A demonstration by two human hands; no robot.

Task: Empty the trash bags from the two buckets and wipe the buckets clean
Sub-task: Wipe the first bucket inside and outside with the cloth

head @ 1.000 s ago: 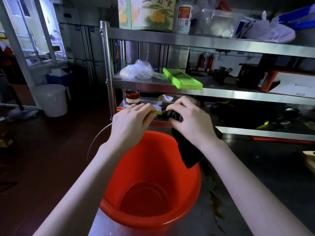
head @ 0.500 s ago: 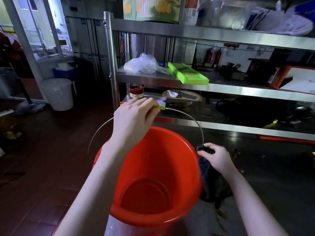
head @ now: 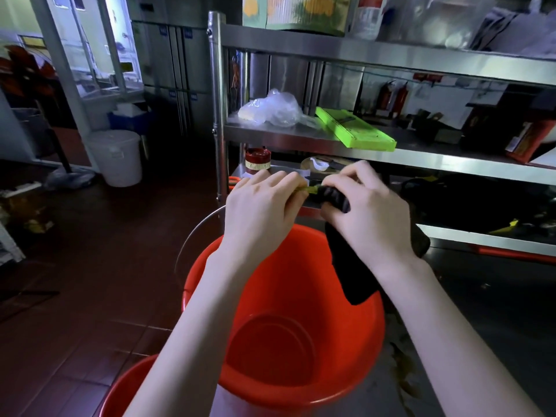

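Orange bucket [head: 301, 341] stands below both hands, with a second bucket's rim [head: 126, 389] at lower left. Left hand [head: 258, 209] fingers grip the yellow-green handle grip [head: 311, 189]; right hand [head: 367, 212] clamps a dark cloth [head: 352, 275] against it. Behind, steel shelves [head: 421, 159] hold a green slicer [head: 355, 132], plastic bag [head: 270, 111] and red-lidded jar [head: 257, 159].

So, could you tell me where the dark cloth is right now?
The right hand grips the dark cloth at the handle, and it hangs over the red bucket.
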